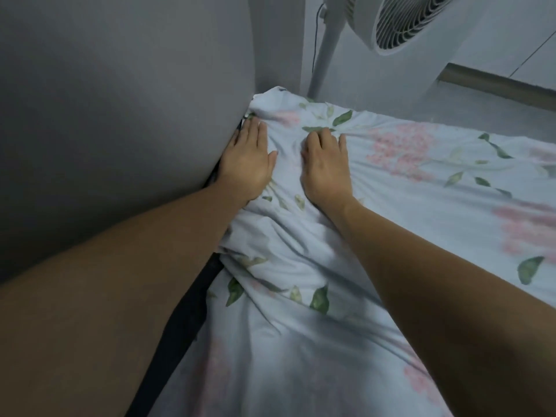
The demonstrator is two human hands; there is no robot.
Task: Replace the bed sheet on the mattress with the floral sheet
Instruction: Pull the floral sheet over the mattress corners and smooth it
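Observation:
The floral sheet (391,182), pale blue with pink flowers and green leaves, covers the mattress and lies wrinkled near its far left corner. My left hand (248,159) lies flat on the sheet's edge beside the grey headboard, fingers straight and pointing toward the corner. My right hand (326,164) rests on the sheet a little to the right; its fingertips press into a bunched fold, and I cannot tell whether they pinch it. Both forearms reach in from the bottom of the view.
A grey padded headboard (120,115) fills the left side. A dark gap (183,320) runs between it and the mattress. A white standing fan (406,22) with its pole and cord stands beyond the bed corner. Grey floor (481,109) lies to the right.

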